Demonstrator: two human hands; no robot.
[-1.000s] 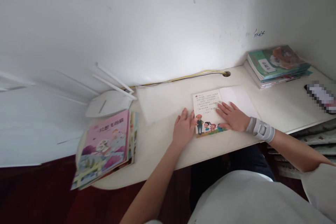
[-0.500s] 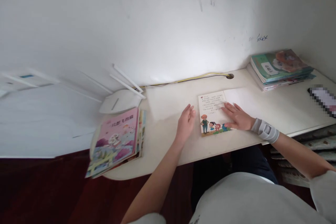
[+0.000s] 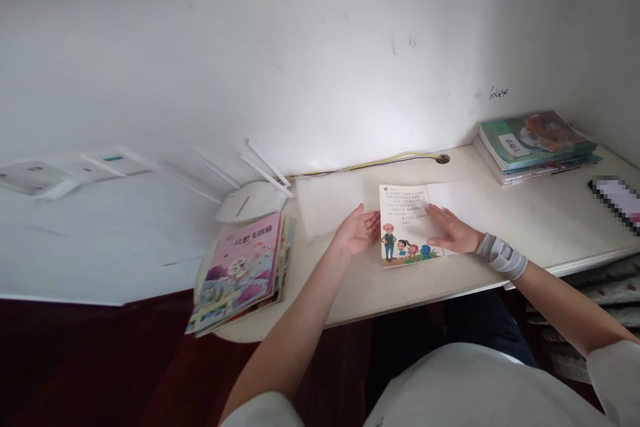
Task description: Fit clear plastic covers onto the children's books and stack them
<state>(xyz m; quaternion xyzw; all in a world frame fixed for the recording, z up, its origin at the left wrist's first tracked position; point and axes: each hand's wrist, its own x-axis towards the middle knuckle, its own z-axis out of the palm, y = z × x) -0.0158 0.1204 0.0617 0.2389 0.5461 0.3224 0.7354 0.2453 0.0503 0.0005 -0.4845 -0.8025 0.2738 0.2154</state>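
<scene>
A white wall [image 3: 325,47] stands behind the open book [image 3: 405,207], and a long white desk [image 3: 540,227] runs beneath it, reaching out to both sides. A pale sheet [image 3: 327,203] lies flat on the desk to the left of the book. Well to the book's left, at the rounded desk end, is a pile of books with a pink cover [image 3: 245,270] on top; a pile with a green cover [image 3: 537,140] sits to its right and farther back. The white router [image 3: 253,203] is left of the book too, behind the pink cover.

The book itself lies face up, its left page showing print above cartoon figures, its right page plain white.

The left hand [image 3: 357,232] is at the book's left edge, fingers loosely spread, grasping nothing; whether the fingertips touch the page, I cannot tell. The right hand [image 3: 454,230] is over the book near its fold, fingers extended and unclenched, gripping nothing.

A phone [image 3: 617,200] lies far to the book's right. The grey wristband [image 3: 503,255] is just right of the book, and a cable hole [image 3: 443,159] is behind it.
</scene>
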